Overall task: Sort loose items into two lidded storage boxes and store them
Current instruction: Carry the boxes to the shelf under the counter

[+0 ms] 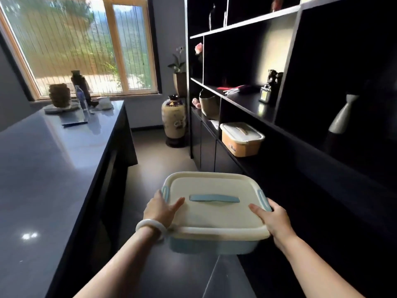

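Found the blue box (212, 246), cream lid (214, 220) seated and a blue clip at each side, carried in mid-air over the floor (150, 160) of the aisle between the desk (53, 168) at left and the dark shelf unit (245, 100) at right. Contents hidden by lid and wall. Noted left hand (160, 209) gripping the left side, thumb laid on the lid, fingers out of sight below the rim; right hand (272, 220) gripping the right side likewise, thumb on top. Recorded a white bangle (150, 225) on the left wrist. Held near level, blue lid handle (214, 198) running left to right across the view, far edge toward the window (75, 46). Located the orange box (241, 145), lid on, contents likewise hidden, standing near the front edge of the shelf unit's lower ledge, well apart from the blue box. Observed the ledge continuing nearer from the orange box, and the aisle running ahead to a floor vase (173, 119).
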Available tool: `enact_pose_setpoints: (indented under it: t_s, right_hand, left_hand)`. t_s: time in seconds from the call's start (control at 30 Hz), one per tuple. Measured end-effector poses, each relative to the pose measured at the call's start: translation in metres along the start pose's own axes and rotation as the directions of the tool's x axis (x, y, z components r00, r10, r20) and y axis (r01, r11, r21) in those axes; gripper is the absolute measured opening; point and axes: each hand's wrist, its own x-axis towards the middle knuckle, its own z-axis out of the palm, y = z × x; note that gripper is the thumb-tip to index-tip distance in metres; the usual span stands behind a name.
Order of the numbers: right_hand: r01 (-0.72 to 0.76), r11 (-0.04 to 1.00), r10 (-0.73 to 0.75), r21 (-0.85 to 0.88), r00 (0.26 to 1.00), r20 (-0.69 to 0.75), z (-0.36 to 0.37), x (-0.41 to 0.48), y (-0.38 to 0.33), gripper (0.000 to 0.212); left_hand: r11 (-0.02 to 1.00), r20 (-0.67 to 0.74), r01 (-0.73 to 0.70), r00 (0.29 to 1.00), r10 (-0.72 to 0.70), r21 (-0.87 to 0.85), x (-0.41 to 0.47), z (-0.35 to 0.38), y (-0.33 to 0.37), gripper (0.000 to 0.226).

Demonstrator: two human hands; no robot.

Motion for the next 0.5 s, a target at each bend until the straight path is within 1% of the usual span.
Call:
enact_pose_setpoints:
  t_s: [0.1,0.2,0.27,0.43,0.5]
  right_hand:
    - [0.02,1.0,-0.02,0.022,1.0,-0.018,0.01,0.065,-0.006,0.026]
    - [0.023,1.0,-0.022,0.008,0.998,-0.061,0.012,0.121,-0.012,0.025]
    - [0.013,1.0,-0.012,0.007,0.993,-0.115,0.01,0.152,-0.016,0.023]
    - [-0.019,1.0,0.018,0.0,0.97,-0.243,-0.002,0.22,-0.021,0.024]
    - [-0.035,0.999,0.028,-0.018,0.951,-0.309,-0.009,0.243,-0.018,0.03]
  left_hand:
    - [0.999,0.012,-0.028,1.0,0.029,-0.035,0.069,0.027,0.023,0.064]
    - [0.999,0.053,-0.052,0.997,0.052,0.0,0.131,0.052,0.051,0.063]
    - [0.997,0.091,-0.073,0.993,0.074,-0.015,0.168,0.069,0.07,0.061]
    - [0.983,0.23,-0.122,0.961,0.151,-0.134,0.255,0.119,0.119,0.058]
    - [0.979,0.266,-0.162,0.945,0.19,-0.123,0.286,0.143,0.137,0.058]
